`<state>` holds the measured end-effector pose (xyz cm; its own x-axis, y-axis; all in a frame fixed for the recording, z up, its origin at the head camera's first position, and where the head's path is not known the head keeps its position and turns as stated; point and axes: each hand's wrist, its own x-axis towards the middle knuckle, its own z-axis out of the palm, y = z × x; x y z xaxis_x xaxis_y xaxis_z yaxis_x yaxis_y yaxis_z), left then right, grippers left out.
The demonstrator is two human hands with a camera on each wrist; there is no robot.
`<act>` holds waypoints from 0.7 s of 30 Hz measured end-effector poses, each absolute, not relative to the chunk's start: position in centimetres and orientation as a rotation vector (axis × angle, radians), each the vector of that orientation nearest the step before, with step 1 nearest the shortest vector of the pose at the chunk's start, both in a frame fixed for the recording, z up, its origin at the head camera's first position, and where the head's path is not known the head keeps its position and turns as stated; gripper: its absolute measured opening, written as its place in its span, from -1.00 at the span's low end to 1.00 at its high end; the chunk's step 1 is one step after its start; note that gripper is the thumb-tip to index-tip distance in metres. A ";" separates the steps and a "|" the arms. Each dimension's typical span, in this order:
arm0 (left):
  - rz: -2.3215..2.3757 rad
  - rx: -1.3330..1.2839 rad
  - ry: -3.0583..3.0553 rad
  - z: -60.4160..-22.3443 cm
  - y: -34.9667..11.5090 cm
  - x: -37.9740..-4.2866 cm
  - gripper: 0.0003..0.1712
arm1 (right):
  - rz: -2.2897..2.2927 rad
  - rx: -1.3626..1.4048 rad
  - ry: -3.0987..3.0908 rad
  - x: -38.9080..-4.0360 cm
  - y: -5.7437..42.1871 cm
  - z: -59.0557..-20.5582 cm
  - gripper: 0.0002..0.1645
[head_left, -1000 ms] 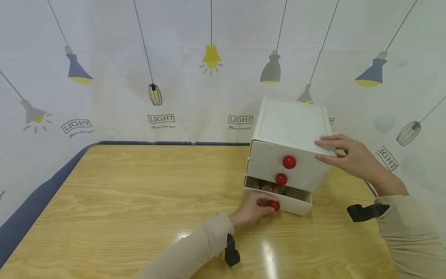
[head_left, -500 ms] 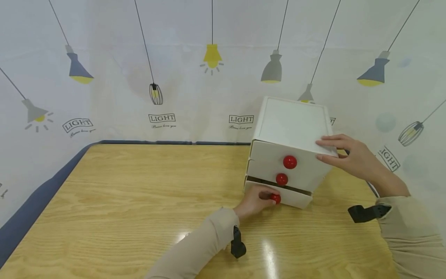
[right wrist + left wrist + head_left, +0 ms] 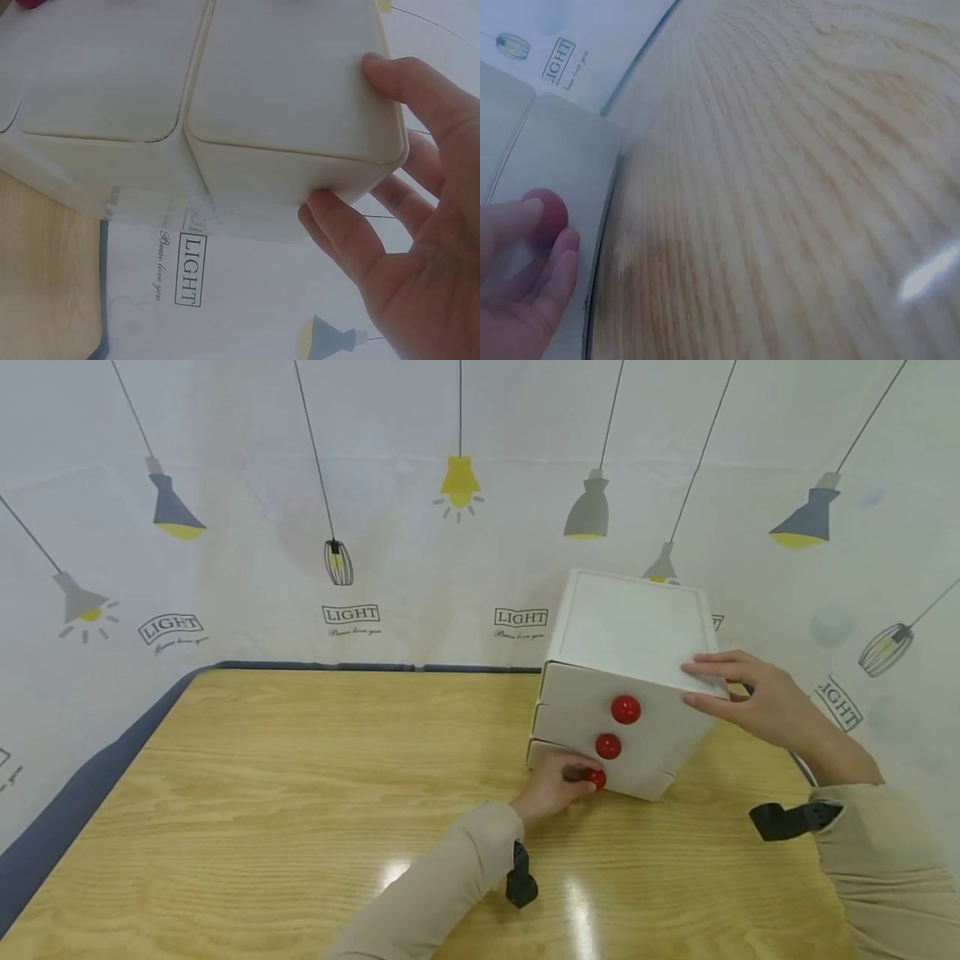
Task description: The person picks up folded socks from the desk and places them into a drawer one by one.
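Observation:
A white three-drawer cabinet (image 3: 633,622) stands at the table's right, turned at an angle, with a red ball knob on each drawer. My left hand (image 3: 553,789) pinches the bottom knob (image 3: 596,779) between thumb and fingers; the left wrist view shows this red knob (image 3: 551,217) too. The bottom drawer (image 3: 637,787) sits pushed in, almost level with the fronts above it, its inside hidden. Above it are the middle knob (image 3: 608,746) and the top knob (image 3: 626,709). My right hand (image 3: 757,697) grips the cabinet's upper right corner, its digits bent around the edges.
The wooden table (image 3: 300,777) stretches left and forward of the cabinet. A white cloth (image 3: 405,527) printed with lamps hangs behind the table's far edge. Dark wrist mounts (image 3: 795,820) stick out from both sleeves.
The left hand has pushed the bottom drawer in by its knob, covering the brownish and red things seen inside earlier. The right hand has kept its place on the cabinet.

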<state>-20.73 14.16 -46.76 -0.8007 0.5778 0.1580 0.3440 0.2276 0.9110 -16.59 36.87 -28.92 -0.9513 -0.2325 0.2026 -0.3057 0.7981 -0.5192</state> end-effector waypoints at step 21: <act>1.387 0.912 2.349 -46.3 12.9 -19.6 -0.54 | 0.806 0.358 -2.809 -16.8 37.1 -30.2 -0.38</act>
<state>-19.56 12.89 -46.34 -0.7675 0.6352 0.0863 0.3823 0.3456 0.8570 -16.75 37.09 -30.20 -0.9513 -0.1759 0.2532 -0.2833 0.8224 -0.4933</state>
